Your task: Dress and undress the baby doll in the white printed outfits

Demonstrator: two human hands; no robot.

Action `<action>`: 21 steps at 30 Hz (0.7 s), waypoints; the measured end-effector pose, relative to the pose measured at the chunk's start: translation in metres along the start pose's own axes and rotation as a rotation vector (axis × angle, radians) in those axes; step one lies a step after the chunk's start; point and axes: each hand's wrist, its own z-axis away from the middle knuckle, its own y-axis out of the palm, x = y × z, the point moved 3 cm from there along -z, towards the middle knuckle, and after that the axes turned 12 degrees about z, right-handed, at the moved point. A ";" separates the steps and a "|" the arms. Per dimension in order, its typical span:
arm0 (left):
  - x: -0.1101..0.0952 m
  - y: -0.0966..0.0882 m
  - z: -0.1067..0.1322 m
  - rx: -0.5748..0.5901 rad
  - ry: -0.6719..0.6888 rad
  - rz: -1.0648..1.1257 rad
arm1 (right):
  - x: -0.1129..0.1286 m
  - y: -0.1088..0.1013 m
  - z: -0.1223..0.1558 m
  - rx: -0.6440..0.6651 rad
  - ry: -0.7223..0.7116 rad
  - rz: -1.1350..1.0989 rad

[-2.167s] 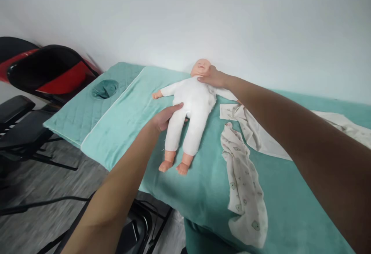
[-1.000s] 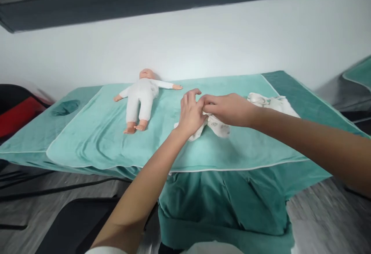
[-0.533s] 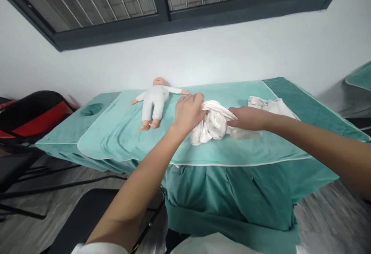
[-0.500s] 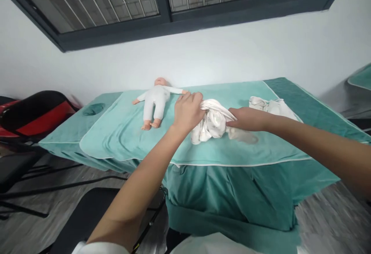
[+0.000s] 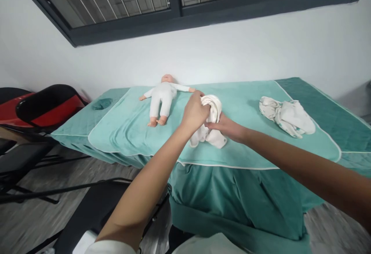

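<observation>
A baby doll point(image 5: 161, 98) in a white suit lies on its back on a teal towel point(image 5: 121, 126) spread over a padded table. My left hand point(image 5: 194, 112) is closed on the top of a bunched white printed garment point(image 5: 211, 122), lifted a little off the towel. My right hand point(image 5: 225, 126) grips the same garment from below and the right, its fingers partly hidden in the cloth. The doll lies to the left of both hands, apart from them.
A second crumpled white cloth point(image 5: 285, 115) lies on the towel at the right. Black and red folding chairs point(image 5: 43, 107) stand at the left. The table's face hole point(image 5: 101, 103) is past the doll. A dark-framed window point(image 5: 174, 3) runs above the white wall.
Both hands left the doll and moved right to the printed garment. They gathered it into a bunch and lifted it; the right hand has slid in closer under the left.
</observation>
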 end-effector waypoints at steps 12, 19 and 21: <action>0.029 -0.010 0.009 0.276 0.039 0.278 | 0.016 -0.010 -0.018 -0.020 -0.059 -0.265; 0.077 -0.009 0.018 0.053 0.029 0.276 | 0.010 -0.007 -0.027 0.238 -0.052 -0.089; 0.109 -0.031 0.021 -0.036 -0.040 0.157 | -0.010 -0.016 -0.031 0.262 -0.030 0.072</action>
